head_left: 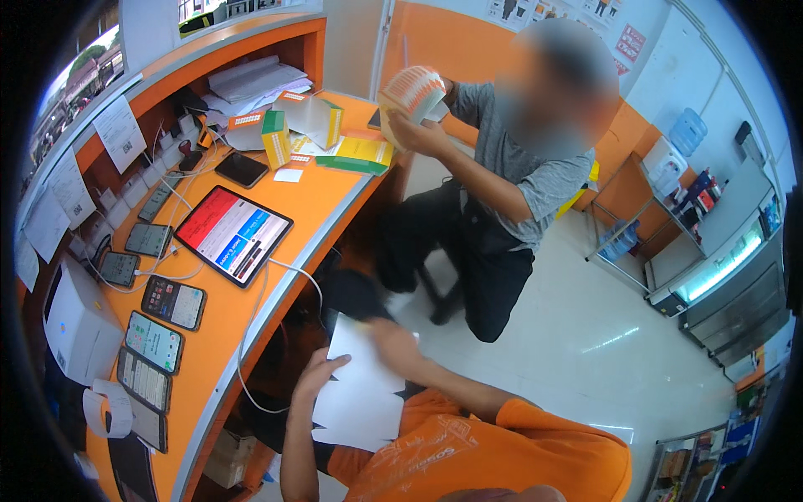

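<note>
A white notched cardboard sheet point(355, 393), with slits and tabs cut along its sides, lies tilted over my lap. My left hand point(314, 372) grips its left edge, thumb on top and fingers underneath. Over the sheet's upper right part is my right hand point(395, 347), smeared by motion. A small yellowish patch shows by its fingertips, too blurred to name. Whether those fingers hold anything is unclear.
On the orange counter point(322, 219) to the left lie a tablet point(234, 234), several phones point(173, 303) and cables. Open green, yellow and orange cartons point(276, 138) stand at its far end. Opposite, a seated person in grey holds a stack of printed cards point(412, 96).
</note>
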`<state>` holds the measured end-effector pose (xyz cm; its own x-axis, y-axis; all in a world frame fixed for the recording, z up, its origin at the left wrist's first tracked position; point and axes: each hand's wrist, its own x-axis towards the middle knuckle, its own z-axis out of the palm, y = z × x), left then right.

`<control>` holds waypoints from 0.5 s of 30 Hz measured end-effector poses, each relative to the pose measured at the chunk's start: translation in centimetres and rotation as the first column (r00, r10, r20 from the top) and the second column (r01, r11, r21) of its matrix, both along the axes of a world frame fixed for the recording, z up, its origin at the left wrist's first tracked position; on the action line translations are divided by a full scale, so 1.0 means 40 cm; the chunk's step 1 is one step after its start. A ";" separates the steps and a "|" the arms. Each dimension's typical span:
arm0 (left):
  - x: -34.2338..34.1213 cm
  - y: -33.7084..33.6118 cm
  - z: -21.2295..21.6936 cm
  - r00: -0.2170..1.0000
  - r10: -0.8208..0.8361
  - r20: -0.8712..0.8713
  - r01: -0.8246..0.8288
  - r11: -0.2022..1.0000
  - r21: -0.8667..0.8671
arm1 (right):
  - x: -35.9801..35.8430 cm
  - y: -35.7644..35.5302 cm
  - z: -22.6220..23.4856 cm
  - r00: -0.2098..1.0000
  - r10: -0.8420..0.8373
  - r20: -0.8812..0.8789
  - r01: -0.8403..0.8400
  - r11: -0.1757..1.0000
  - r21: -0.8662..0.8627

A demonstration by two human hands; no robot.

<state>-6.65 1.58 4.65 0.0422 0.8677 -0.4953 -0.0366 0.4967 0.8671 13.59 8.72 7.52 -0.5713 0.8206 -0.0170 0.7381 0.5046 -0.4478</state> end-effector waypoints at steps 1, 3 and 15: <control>0.003 -0.003 -0.002 1.000 0.006 0.005 -0.006 1.000 0.018 | 0.009 0.030 0.013 0.999 -0.025 0.022 0.026 0.997 -0.078; 0.006 -0.001 -0.004 1.000 0.000 0.005 0.000 0.999 0.047 | 0.033 0.089 0.038 1.000 0.002 -0.012 -0.003 0.989 -0.145; 0.034 0.036 0.054 0.989 -0.085 -0.123 0.101 0.986 0.134 | 0.114 0.232 0.139 0.990 0.136 0.025 -0.105 0.859 -0.501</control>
